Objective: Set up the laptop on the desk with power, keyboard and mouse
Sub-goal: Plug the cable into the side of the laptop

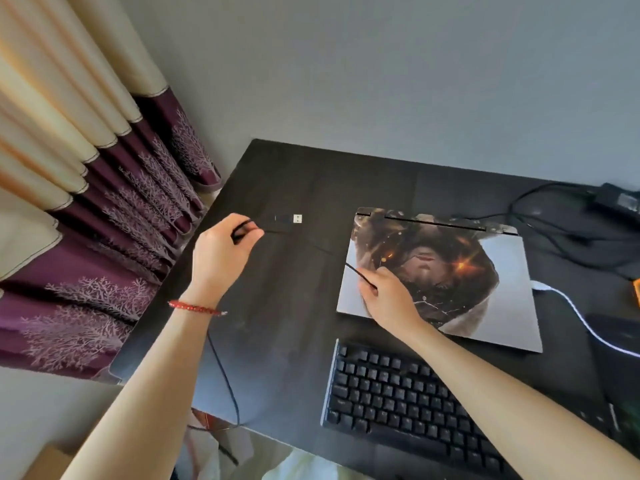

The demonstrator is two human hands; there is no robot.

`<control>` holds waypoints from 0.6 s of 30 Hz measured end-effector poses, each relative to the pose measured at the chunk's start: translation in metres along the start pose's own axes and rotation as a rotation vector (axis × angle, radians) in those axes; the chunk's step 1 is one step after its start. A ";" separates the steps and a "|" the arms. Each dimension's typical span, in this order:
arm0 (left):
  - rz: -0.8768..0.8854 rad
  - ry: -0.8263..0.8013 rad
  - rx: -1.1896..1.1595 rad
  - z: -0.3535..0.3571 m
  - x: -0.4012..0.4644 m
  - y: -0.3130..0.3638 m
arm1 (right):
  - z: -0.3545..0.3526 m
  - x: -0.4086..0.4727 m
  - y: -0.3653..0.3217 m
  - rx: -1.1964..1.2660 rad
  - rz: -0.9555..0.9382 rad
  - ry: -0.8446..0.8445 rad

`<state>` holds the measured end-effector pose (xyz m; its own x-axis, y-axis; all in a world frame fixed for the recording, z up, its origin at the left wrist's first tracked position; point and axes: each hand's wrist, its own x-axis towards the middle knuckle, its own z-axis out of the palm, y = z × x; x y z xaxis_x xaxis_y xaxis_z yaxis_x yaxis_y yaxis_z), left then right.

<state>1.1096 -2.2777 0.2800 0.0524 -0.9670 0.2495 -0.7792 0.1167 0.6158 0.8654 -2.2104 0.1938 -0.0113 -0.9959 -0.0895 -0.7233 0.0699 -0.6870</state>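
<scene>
The laptop [440, 275] lies closed on the dark surface [294, 306], its lid covered by a dark, spark-lit picture; a white cable [571, 306] is plugged into its right edge; the black keyboard [408, 403] sits just in front of it, nearer the person. A thin black cable [360, 275] runs between the two hands; the left hand [221, 251] pinches it in curled fingers above the surface, left of the laptop, and the USB plug [289, 218] juts out to the right just past those fingers; the right hand [388, 296], over the laptop's left part, grips the same cable with fingers closed round it. From the left hand the cable drops along the forearm and loops off the near edge of the surface. A red bracelet [195, 307] circles the left wrist. At the far right a black power brick [618, 199] lies with its dark leads trailing towards the laptop. A cream and purple curtain [86, 168] hangs at the left; a grey wall [381, 81] stands behind.
</scene>
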 end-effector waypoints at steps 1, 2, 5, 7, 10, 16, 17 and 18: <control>0.045 -0.035 0.042 0.009 0.011 0.000 | 0.006 -0.002 0.003 -0.135 0.008 -0.004; 0.075 -0.092 0.069 0.020 0.019 -0.003 | 0.012 -0.007 0.006 -0.263 0.028 0.014; 0.031 -0.250 0.104 0.055 0.016 -0.020 | 0.022 -0.040 0.022 -0.420 0.069 0.110; -0.045 -0.322 0.062 0.076 0.010 -0.034 | 0.034 -0.070 0.038 -0.505 0.229 0.166; -0.091 -0.394 -0.002 0.101 -0.008 -0.048 | 0.049 -0.116 0.060 -0.534 0.602 0.025; -0.125 -0.482 -0.106 0.123 -0.021 -0.060 | 0.069 -0.124 0.068 -0.489 0.661 -0.023; -0.129 -0.498 -0.112 0.125 -0.021 -0.060 | 0.073 -0.125 0.066 -0.496 0.659 -0.021; -0.134 -0.503 -0.118 0.126 -0.020 -0.060 | 0.078 -0.125 0.063 -0.506 0.648 -0.024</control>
<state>1.0770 -2.2935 0.1438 -0.1818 -0.9609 -0.2087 -0.7090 -0.0190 0.7049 0.8752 -2.0773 0.1055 -0.5227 -0.7653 -0.3758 -0.8025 0.5904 -0.0863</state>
